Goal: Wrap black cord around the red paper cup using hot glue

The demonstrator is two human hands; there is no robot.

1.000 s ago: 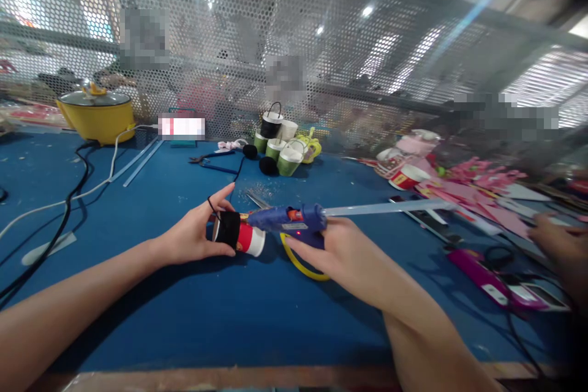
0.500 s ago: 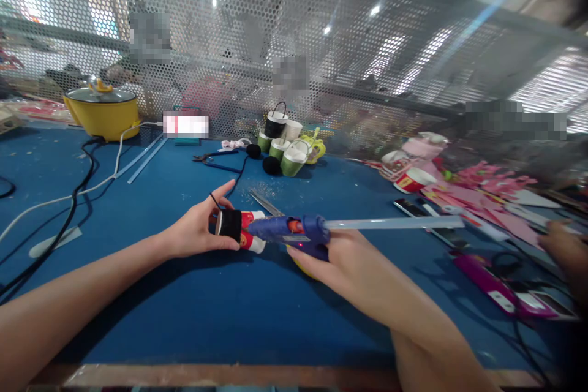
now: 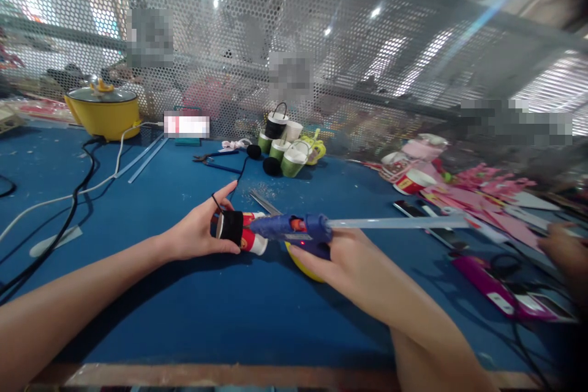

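Near the middle, my left hand (image 3: 202, 229) grips a small red and white paper cup (image 3: 257, 244) lying on its side, its far-left part wrapped in black cord (image 3: 232, 226). A strand of the black cord loops over my left fingers and runs back to a black ball (image 3: 253, 152). My right hand (image 3: 349, 257) is closed round a blue glue gun (image 3: 303, 229), with a long clear glue stick (image 3: 395, 222) out of its rear. The gun's nozzle points left at the cup, beside the wrapped cord. Scissors (image 3: 264, 201) lie behind the gun, their yellow handle partly under it.
Green and black wrapped cups (image 3: 294, 160) and pliers (image 3: 220, 160) stand or lie at the back. A yellow pot (image 3: 103, 113) is back left, with cables. Pink pieces (image 3: 487, 214), phones and a purple power strip (image 3: 482, 285) lie right, where another person's hand (image 3: 567, 251) shows.
The cup and my left hand have shifted slightly right. The glue gun has moved a little right too, showing more of the yellow scissor handle.
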